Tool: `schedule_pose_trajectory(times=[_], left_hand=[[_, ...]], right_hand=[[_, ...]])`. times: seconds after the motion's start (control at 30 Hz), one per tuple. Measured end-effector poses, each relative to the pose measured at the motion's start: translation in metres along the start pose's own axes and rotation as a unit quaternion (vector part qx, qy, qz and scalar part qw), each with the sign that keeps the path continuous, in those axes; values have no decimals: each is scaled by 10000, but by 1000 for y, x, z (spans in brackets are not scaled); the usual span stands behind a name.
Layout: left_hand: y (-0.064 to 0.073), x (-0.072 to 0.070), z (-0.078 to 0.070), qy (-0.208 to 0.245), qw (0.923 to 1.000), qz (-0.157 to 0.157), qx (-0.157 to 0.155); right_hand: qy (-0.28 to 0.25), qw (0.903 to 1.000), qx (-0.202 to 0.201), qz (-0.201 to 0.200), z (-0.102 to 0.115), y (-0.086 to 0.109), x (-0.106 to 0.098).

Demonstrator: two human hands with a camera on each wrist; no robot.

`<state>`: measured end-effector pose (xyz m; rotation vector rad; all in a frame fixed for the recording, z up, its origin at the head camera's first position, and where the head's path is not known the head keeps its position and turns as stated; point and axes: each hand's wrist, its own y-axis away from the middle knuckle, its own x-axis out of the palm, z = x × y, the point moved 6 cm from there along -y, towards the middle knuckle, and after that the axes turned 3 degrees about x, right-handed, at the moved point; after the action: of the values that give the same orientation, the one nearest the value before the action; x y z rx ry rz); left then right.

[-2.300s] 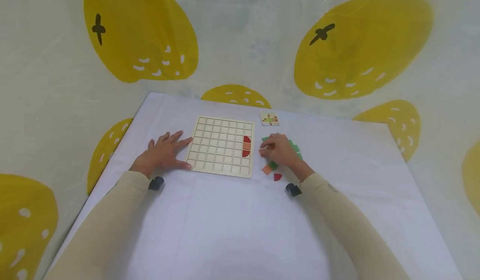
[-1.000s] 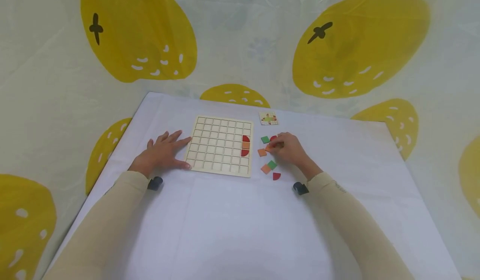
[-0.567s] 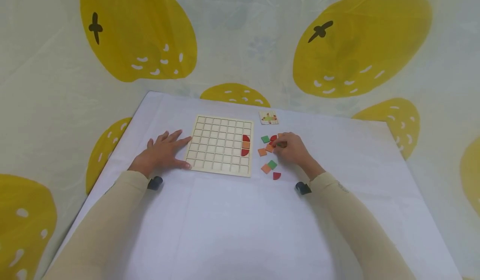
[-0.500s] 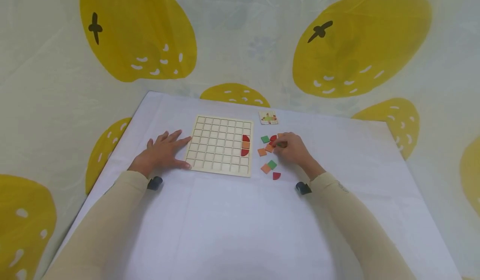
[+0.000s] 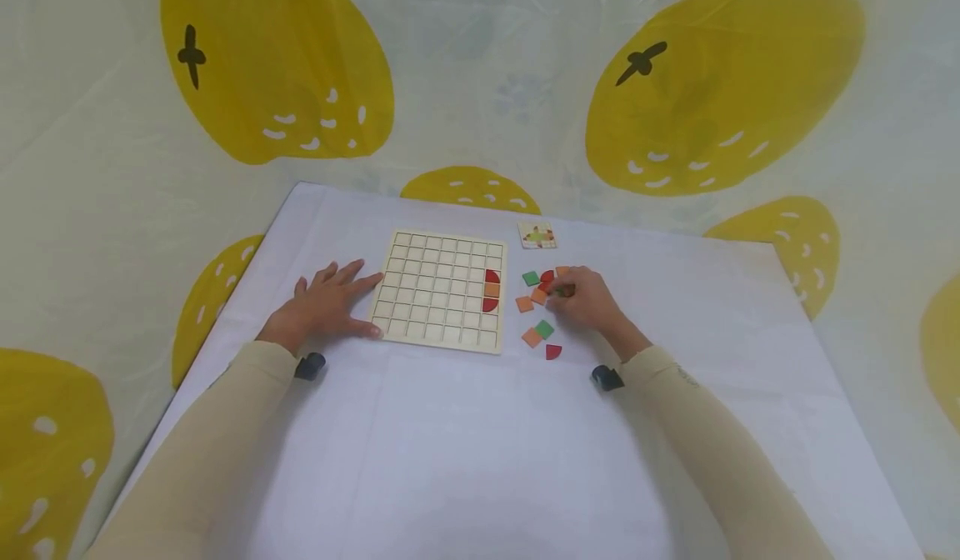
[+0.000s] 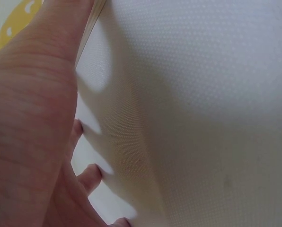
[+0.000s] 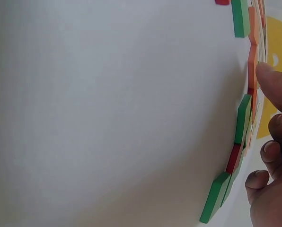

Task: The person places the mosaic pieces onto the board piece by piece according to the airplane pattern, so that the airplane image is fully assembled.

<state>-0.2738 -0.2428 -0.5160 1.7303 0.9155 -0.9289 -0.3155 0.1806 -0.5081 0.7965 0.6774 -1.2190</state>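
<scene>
In the head view my left hand [image 5: 322, 306] lies spread beside a wooden grid board [image 5: 435, 293], a fingertip and thumb right at its left edge. The left wrist view shows that hand's thumb [image 6: 60, 38] at the board's edge. Two red quarter-round pieces [image 5: 491, 277] with an orange square [image 5: 492, 290] between them sit in the board's right column. My right hand [image 5: 587, 297] is low over loose tiles, fingers bent, fingertips at a red piece [image 5: 545, 287] and an orange tile [image 5: 538, 297]. I cannot tell whether it pinches one. Green tiles [image 7: 243, 118] stand under its fingers.
A small pattern card [image 5: 537, 236] lies beyond the tiles. Nearer are a green tile [image 5: 544, 329], an orange tile [image 5: 532, 337] and a red quarter-round [image 5: 553, 352]. A white cloth covers the table [image 5: 480, 452]; a lemon-printed sheet [image 5: 480, 85] hangs behind.
Over the loose tiles, my right hand has moved slightly right and back, uncovering several green, orange and red pieces. During the last half second it barely moves. My left hand stays put.
</scene>
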Motion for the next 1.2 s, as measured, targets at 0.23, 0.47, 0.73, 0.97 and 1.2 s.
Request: schedule_pose_trajectory(times=[0.23, 0.47, 0.73, 0.97, 1.2], left_hand=[[-5, 2, 5, -117, 9999, -58, 71], [-2, -2, 3, -138, 9999, -66, 77], [-2, -2, 1, -81, 9999, -62, 136], [-3, -1, 2, -108, 9999, -1, 122], [1, -2, 1, -122, 9998, -13, 136]], right_hand=[[164, 9996, 228, 103, 4, -2, 5], [198, 9990, 388, 112, 9, -1, 6], [297, 9989, 352, 60, 10, 0, 7], [415, 9985, 350, -42, 12, 2, 9], [682, 9971, 325, -17, 19, 4, 10]])
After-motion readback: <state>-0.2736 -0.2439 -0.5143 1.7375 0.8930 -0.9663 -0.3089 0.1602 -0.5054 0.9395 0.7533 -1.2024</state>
